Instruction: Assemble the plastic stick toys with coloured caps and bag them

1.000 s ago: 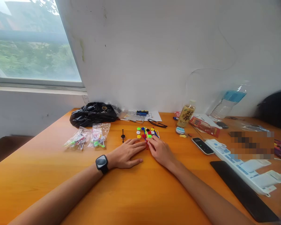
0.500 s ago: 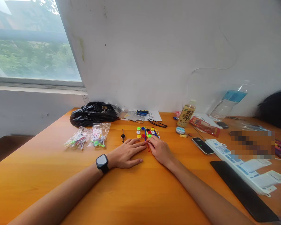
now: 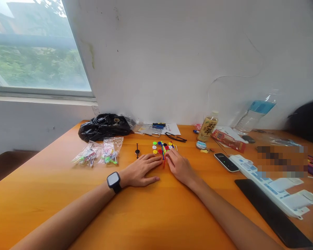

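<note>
1. Head view: left hand (image 3: 139,171) lies flat on the bench (image 3: 151,215), palm down, fingers spread, grip released, grasping nothing.
2. Right hand (image 3: 179,167) rests just beside it, fingertips pinching a thin red stick (image 3: 164,162) against the bench.
3. Coloured discs (image 3: 160,147) and more sticks lie just beyond the fingertips.
4. Two clear bags (image 3: 99,153) lie further left; a phone (image 3: 226,161) and power strip (image 3: 272,187) sit right.
</note>
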The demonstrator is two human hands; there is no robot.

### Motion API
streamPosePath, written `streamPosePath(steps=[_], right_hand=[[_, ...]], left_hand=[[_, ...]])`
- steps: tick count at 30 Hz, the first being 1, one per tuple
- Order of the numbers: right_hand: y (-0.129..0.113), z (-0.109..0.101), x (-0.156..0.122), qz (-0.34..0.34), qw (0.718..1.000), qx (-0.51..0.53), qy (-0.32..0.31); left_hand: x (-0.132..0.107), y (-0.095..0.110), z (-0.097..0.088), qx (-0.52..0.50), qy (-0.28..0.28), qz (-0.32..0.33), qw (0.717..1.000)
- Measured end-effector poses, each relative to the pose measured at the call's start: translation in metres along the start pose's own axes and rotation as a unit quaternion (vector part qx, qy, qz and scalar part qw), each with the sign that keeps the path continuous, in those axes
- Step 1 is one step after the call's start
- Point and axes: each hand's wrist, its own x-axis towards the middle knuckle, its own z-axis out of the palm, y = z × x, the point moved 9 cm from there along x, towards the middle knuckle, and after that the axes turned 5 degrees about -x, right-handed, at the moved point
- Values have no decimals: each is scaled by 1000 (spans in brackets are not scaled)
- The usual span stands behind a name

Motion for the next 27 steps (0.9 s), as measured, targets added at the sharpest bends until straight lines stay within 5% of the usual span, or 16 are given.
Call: streamPosePath(steps=[9,18,27], right_hand=[[-19,-22,-1,-72,997,16,34],[12,-6,-7,45,993,107,27],[16,-1,-4,33,989,134,43]], left_hand=[[-1,-4,-10,-22,59,-28,998],[-4,-11,-9,-17,79,-43,996],[-2,-11,-9,-10,72,-42,996]])
